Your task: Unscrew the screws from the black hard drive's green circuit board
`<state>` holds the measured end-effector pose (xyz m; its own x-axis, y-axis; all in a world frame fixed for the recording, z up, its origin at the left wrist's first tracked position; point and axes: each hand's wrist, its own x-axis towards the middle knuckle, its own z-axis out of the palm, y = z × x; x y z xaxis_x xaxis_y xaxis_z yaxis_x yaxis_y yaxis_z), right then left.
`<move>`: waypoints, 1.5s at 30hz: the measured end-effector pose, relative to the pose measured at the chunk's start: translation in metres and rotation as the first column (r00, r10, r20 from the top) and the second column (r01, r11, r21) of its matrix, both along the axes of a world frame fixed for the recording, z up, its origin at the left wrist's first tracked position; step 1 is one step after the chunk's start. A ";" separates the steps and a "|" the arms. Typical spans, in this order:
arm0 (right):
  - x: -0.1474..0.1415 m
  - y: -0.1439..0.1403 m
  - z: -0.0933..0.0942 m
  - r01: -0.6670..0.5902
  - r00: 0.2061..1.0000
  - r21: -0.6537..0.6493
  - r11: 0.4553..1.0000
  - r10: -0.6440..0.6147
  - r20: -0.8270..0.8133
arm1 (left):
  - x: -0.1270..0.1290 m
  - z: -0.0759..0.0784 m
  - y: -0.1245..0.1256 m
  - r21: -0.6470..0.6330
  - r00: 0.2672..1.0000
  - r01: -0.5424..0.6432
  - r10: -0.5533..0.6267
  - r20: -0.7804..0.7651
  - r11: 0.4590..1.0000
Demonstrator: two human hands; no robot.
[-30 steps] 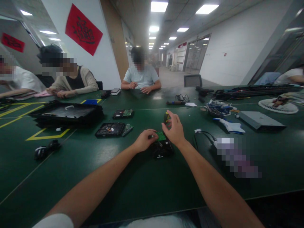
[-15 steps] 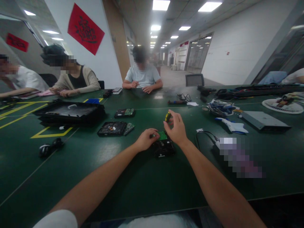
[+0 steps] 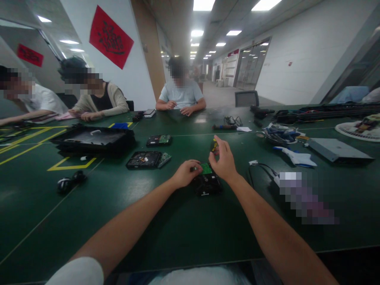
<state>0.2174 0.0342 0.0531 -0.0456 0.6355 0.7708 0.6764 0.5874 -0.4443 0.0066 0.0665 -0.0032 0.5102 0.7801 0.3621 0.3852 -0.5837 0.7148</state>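
Item: hard drive, dark, w/ green circuit board on top; lies flat on green table, centre, just ahead of the person. Left hand: fingers curled, pressed on the board's left edge, drive steadied. Right hand: yellow-black screwdriver pinched at fingertips, held upright over the drive's far end. Change vs 1 s back: right hand was spread open above the tool; since closed on the handle. Tool judged in hand, ready for screw work. Nearby: two more opened drives, black tray, left.

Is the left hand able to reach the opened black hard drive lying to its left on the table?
Probably yes. The left hand rests on the drive with the green board, and only bare green table lies between it and the opened black drive.
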 end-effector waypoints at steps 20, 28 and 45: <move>0.001 0.001 0.000 0.005 1.000 0.005 1.000 -0.005 -0.003 | -0.001 0.001 0.000 0.011 0.999 0.033 -0.033 0.018 0.999; 0.000 0.001 0.001 0.032 0.999 0.021 0.999 -0.032 -0.013 | -0.001 -0.002 0.002 0.008 1.000 0.027 -0.027 -0.006 1.000; -0.001 0.002 0.000 0.024 1.000 0.034 0.999 -0.024 -0.011 | -0.002 -0.003 0.002 0.014 0.999 0.029 -0.029 0.019 0.999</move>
<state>0.2164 0.0363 0.0532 -0.0225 0.6093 0.7927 0.6858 0.5864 -0.4312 0.0048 0.0688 -0.0065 0.5254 0.7598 0.3829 0.3542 -0.6045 0.7136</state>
